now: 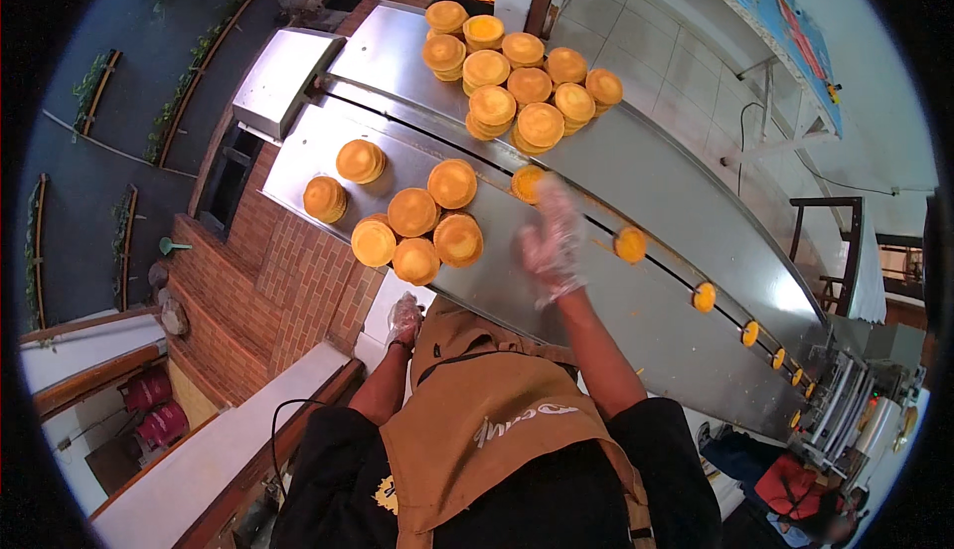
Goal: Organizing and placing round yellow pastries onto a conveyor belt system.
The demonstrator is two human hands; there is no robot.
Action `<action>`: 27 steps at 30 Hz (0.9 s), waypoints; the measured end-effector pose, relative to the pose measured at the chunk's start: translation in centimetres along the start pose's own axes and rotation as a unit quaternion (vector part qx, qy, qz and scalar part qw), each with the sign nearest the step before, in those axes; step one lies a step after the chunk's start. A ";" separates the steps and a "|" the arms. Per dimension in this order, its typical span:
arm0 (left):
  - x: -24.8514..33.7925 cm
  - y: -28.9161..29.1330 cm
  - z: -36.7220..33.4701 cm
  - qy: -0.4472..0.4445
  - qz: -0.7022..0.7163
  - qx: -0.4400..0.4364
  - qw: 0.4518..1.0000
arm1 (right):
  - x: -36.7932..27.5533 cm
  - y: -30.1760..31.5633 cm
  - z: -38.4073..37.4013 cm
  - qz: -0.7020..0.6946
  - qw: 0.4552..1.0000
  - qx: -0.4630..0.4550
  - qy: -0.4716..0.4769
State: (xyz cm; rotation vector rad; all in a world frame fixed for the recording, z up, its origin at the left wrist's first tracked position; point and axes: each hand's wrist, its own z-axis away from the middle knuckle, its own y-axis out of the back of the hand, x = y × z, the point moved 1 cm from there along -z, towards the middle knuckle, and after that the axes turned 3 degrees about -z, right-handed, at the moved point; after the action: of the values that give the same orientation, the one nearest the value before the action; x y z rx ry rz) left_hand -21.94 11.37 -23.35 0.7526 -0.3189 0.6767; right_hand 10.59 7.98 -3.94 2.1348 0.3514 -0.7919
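Note:
My right hand (554, 244), in a clear plastic glove, reaches over the conveyor with fingers stretched out and thumb apart. Its fingertips are beside or touching a round golden pastry (526, 183) on the conveyor slot; motion blur hides which. Closer to my body, my left hand (405, 317), also gloved, hangs below the table's near edge, fingers loosely bent and nothing visible in them. Several stacks of round pastries (412, 212) stand on the near left of the steel table (616, 340). More pastry stacks (530, 86) are grouped closely on the far side of the slot.
A line of single pastries (629, 244) lies along the slot towards a roller machine (845, 410) at the right. A metal box housing (288, 77) stands at the conveyor's left end. Another person (785, 479) is near the machine. Brick flooring (308, 251) lies left.

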 end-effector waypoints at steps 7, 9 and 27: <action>-6.5 0.0 -1.7 -0.052 -0.108 0.029 0.992 | -8.8 -3.0 -0.9 -0.012 0.963 -0.244 0.112; -1.1 0.2 1.1 0.052 -0.020 -0.006 0.998 | -7.0 -2.3 -0.4 -0.005 0.971 -0.226 0.077; 5.2 5.0 1.9 -0.163 0.198 0.217 0.942 | 6.8 4.6 3.9 0.038 0.960 0.054 -0.273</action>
State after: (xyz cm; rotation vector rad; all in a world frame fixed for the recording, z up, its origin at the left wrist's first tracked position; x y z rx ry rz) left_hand -21.45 15.04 -16.84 1.2456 -0.6483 1.0218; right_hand 16.37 1.92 -7.43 1.9115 -0.0659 -1.3310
